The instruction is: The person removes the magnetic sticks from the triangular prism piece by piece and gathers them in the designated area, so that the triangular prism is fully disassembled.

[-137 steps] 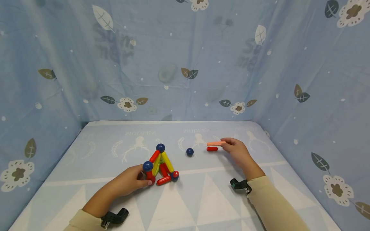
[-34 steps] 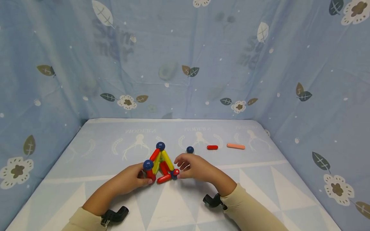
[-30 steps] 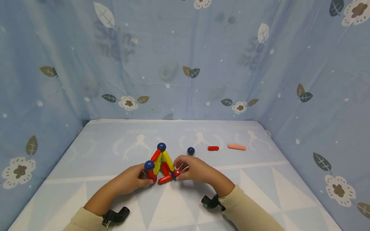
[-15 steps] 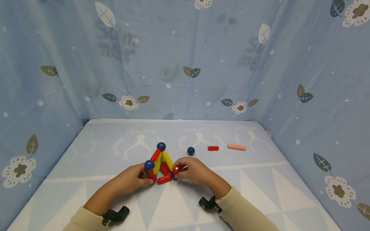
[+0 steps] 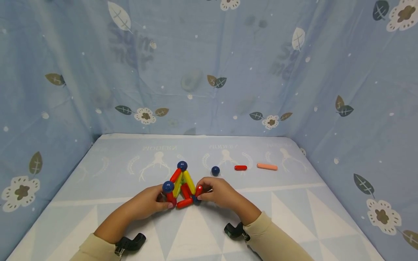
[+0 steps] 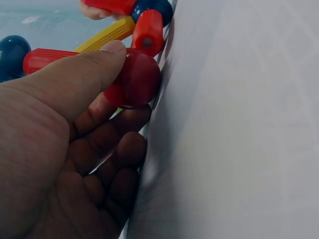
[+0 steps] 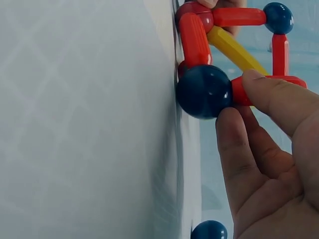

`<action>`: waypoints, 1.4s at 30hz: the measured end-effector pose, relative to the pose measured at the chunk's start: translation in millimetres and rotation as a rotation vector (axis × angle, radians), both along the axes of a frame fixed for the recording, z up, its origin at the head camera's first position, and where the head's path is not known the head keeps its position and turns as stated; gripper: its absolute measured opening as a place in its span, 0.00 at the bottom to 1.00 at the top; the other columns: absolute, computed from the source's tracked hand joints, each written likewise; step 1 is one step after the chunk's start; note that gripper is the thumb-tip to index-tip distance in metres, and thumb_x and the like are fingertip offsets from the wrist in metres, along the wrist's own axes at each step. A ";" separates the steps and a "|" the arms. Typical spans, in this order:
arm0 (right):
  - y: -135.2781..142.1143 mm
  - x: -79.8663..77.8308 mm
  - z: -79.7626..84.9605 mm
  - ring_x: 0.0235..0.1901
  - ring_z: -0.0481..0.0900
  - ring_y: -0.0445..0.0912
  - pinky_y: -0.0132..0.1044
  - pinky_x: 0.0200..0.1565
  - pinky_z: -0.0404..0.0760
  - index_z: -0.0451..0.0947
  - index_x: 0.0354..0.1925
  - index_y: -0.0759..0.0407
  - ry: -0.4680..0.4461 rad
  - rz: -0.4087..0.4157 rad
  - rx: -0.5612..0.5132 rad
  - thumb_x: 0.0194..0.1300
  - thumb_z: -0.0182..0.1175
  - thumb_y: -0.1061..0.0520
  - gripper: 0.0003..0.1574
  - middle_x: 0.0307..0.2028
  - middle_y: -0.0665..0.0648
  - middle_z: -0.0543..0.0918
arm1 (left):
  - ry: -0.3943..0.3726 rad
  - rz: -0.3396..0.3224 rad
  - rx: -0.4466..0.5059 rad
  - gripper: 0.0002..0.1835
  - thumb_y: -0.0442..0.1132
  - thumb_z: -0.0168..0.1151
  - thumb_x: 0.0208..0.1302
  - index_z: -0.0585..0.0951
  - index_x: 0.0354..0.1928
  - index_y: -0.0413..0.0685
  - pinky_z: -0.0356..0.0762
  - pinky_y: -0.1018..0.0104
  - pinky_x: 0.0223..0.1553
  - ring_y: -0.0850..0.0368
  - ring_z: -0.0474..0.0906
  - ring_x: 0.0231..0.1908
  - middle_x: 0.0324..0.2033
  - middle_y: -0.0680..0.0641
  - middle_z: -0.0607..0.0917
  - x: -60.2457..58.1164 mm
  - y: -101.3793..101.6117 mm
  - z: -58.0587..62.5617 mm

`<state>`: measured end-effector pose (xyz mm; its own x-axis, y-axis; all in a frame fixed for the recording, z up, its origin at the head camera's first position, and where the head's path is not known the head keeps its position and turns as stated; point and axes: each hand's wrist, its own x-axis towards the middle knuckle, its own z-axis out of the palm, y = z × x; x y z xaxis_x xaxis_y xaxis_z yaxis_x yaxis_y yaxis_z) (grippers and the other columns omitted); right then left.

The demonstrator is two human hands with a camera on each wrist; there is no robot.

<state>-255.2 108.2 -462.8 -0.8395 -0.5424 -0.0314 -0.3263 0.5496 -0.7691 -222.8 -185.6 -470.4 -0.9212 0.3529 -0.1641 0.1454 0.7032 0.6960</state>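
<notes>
A frame of magnetic sticks and balls (image 5: 186, 178) stands on the table, built of red and yellow sticks with blue and red balls. My left hand (image 5: 145, 204) holds its left corner, thumb and fingers around a red ball (image 6: 137, 82) low at the table. Above that ball a red stick rises to a blue ball (image 5: 168, 186). At the right corner, my right hand (image 5: 217, 192) pinches a short red stick (image 7: 238, 93) between thumb and fingers. This stick points up from a blue ball (image 7: 204, 92) at the base. Another blue ball (image 5: 182, 165) tops the frame's far part.
Behind my right hand lie a loose blue ball (image 5: 215, 171), a red stick (image 5: 240, 168) and an orange stick (image 5: 267, 166), in a row. Patterned blue curtains (image 5: 209, 72) enclose the table (image 5: 209, 232) at the back and sides.
My right hand has laid the orange stick down farther right and come to the frame's right corner. There it has taken the red stick and tipped it upright. My left hand stays put.
</notes>
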 end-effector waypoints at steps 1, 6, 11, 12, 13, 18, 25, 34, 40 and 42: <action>0.1 0.2 -0.4 0.42 0.83 0.38 0.33 0.48 0.83 0.84 0.43 0.36 -0.001 0.000 0.001 0.65 0.74 0.56 0.14 0.38 0.39 0.86 | -0.002 0.000 -0.001 0.20 0.51 0.78 0.61 0.82 0.51 0.57 0.74 0.61 0.36 0.55 0.75 0.34 0.31 0.53 0.80 0.0 0.0 -0.1; -0.1 0.9 -0.8 0.41 0.83 0.39 0.33 0.46 0.83 0.84 0.44 0.36 0.005 0.004 -0.001 0.66 0.73 0.57 0.14 0.38 0.39 0.86 | 0.000 -0.006 0.005 0.21 0.52 0.78 0.61 0.82 0.51 0.56 0.73 0.61 0.35 0.55 0.75 0.34 0.31 0.53 0.80 0.1 -0.8 -0.1; 0.0 1.3 -0.1 0.42 0.84 0.39 0.33 0.44 0.84 0.84 0.43 0.36 0.015 -0.024 -0.021 0.67 0.72 0.57 0.14 0.38 0.39 0.86 | 0.001 -0.006 0.005 0.22 0.52 0.78 0.61 0.81 0.52 0.56 0.73 0.61 0.34 0.55 0.74 0.33 0.31 0.52 0.80 -0.3 -0.9 -0.1; 0.3 1.5 0.1 0.42 0.84 0.39 0.33 0.44 0.84 0.84 0.43 0.36 0.012 -0.034 -0.025 0.67 0.72 0.57 0.14 0.38 0.40 0.86 | 0.000 -0.002 0.003 0.22 0.51 0.78 0.61 0.81 0.53 0.56 0.73 0.61 0.34 0.55 0.74 0.33 0.31 0.52 0.80 -0.7 -0.6 -0.2; 0.6 1.5 0.3 0.41 0.84 0.39 0.33 0.43 0.84 0.84 0.42 0.36 0.010 -0.041 -0.031 0.67 0.72 0.58 0.14 0.38 0.40 0.86 | -0.001 0.002 0.000 0.22 0.51 0.78 0.61 0.81 0.53 0.56 0.73 0.61 0.34 0.55 0.74 0.34 0.31 0.52 0.80 -1.2 -0.3 -0.4; 2.5 0.8 2.0 0.43 0.84 0.40 0.34 0.45 0.84 0.85 0.43 0.37 0.007 -0.048 -0.041 0.66 0.72 0.58 0.13 0.38 0.40 0.86 | -0.001 0.012 -0.008 0.22 0.51 0.78 0.60 0.82 0.53 0.56 0.73 0.61 0.35 0.55 0.74 0.34 0.31 0.52 0.79 -2.2 0.7 -0.4; 9.0 -2.4 2.8 0.45 0.84 0.38 0.37 0.49 0.85 0.86 0.44 0.36 0.018 -0.059 -0.013 0.68 0.71 0.58 0.14 0.40 0.38 0.86 | 0.000 -0.006 -0.001 0.22 0.51 0.78 0.61 0.81 0.52 0.55 0.72 0.62 0.33 0.55 0.74 0.33 0.30 0.52 0.79 -1.7 0.2 0.0; 26.1 -8.1 5.3 0.44 0.83 0.40 0.37 0.49 0.84 0.88 0.47 0.39 0.014 -0.095 0.010 0.66 0.73 0.57 0.14 0.42 0.40 0.87 | 0.003 -0.023 0.004 0.21 0.52 0.77 0.61 0.81 0.51 0.55 0.71 0.63 0.32 0.55 0.74 0.33 0.30 0.52 0.79 -1.8 -0.3 -1.1; 41.2 -13.1 8.3 0.42 0.82 0.42 0.39 0.46 0.83 0.89 0.47 0.39 0.032 -0.151 0.034 0.66 0.73 0.58 0.14 0.43 0.44 0.85 | 0.004 -0.007 -0.008 0.20 0.51 0.78 0.61 0.81 0.50 0.56 0.72 0.62 0.34 0.55 0.74 0.34 0.31 0.52 0.79 -0.9 1.5 -0.5; 46.6 -14.9 8.4 0.42 0.82 0.42 0.39 0.47 0.83 0.89 0.48 0.39 0.036 -0.168 0.036 0.67 0.72 0.58 0.15 0.43 0.44 0.85 | 0.004 -0.004 -0.011 0.19 0.51 0.78 0.61 0.81 0.50 0.57 0.72 0.61 0.34 0.55 0.74 0.34 0.31 0.52 0.79 0.1 0.8 -0.9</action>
<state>-270.1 154.8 -454.5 -0.9191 -0.3938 -0.0170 -0.2545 0.6259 -0.7372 -222.6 -184.8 -471.3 -0.9206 0.3544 -0.1638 0.1510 0.7101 0.6878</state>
